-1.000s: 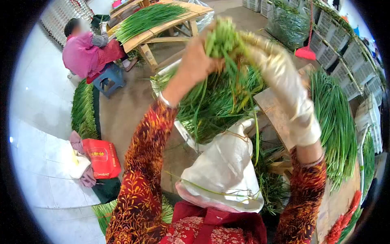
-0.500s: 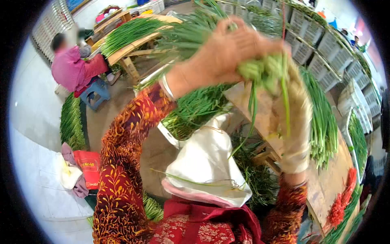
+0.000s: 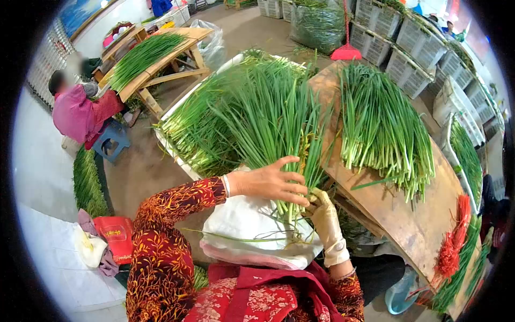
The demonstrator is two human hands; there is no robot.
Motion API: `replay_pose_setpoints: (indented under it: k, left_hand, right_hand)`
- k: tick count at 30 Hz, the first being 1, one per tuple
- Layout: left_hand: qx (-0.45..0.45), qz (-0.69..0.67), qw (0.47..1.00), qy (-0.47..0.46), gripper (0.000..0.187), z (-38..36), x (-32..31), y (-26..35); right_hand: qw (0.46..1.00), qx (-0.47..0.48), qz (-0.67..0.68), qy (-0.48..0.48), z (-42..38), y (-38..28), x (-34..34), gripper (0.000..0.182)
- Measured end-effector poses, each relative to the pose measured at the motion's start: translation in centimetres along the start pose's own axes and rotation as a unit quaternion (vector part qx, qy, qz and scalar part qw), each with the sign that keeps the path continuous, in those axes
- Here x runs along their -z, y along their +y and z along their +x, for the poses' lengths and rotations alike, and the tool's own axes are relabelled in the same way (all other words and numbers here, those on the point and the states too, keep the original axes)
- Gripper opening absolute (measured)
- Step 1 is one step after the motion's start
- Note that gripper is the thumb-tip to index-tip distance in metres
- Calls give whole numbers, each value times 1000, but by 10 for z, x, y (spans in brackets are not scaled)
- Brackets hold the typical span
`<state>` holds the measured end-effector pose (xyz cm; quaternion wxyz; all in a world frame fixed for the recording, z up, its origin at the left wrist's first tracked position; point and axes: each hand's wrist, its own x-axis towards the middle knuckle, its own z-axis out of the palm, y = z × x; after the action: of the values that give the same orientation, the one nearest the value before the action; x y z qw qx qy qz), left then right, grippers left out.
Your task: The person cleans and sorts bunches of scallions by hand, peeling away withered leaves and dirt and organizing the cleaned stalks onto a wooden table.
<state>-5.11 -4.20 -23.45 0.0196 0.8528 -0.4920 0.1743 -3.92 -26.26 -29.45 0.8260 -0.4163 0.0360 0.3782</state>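
Observation:
A bunch of garlic chives (image 3: 273, 126) stands over my lap, its leaves fanned upward and its pale stem ends (image 3: 289, 212) down on a white cloth (image 3: 241, 228). My left hand (image 3: 273, 182), bare with a band at the wrist, is wrapped across the lower stems. On the other side, my right hand (image 3: 326, 222), in a pale glove, pinches at the right edge of the stems. Its fingertips partly hide what they grip, which seems to be chive stems. Some yellowed leaves (image 3: 304, 153) show just above the gloved fingers.
A white crate (image 3: 174, 155) of loose chives lies ahead. At right, a wooden board (image 3: 386, 209) holds a chive pile (image 3: 381, 129) and red ties (image 3: 453, 241). A seated person (image 3: 80, 112) is at a left table (image 3: 188, 37). Stacked crates (image 3: 413, 48) stand behind.
Both hands have come down from a raised position in front of the camera to above my lap. The bunch now points leaves up, stems down, and the view has shifted.

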Motion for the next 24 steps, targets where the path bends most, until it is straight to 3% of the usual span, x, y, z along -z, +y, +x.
replay_pose_setpoints:
  k: [7,9,11,13,17,19,20,24]
  left_hand:
    - [-15,-16,1000,-12,53,-14,-2,12]
    - [-16,-20,1000,-6,53,-18,-7,15]
    - [-34,-48,998,2,53,-22,-5,19]
    - [-31,-46,998,3,52,-26,-9,24]
    - [-48,-73,996,13,52,-33,-25,32]
    - [-54,-60,997,3,54,-35,-28,36]
    - [-59,-54,997,-18,57,-37,-30,37]
    - [-57,-64,995,-41,64,-34,-24,41]
  right_hand:
    - [984,-104,27,-141,37,-5,-19,59]
    - [978,-126,-68,-149,54,1,-7,61]
    - [960,-68,-261,-79,48,-13,-23,63]
    - [945,-44,-314,-76,61,-11,-20,61]
    - [977,-33,-195,-80,64,-12,-39,55]
    - [976,-19,-209,-57,66,-4,-49,51]
    - [976,32,-212,-36,65,-1,-57,50]
    - [977,18,-211,-16,66,4,-62,52]
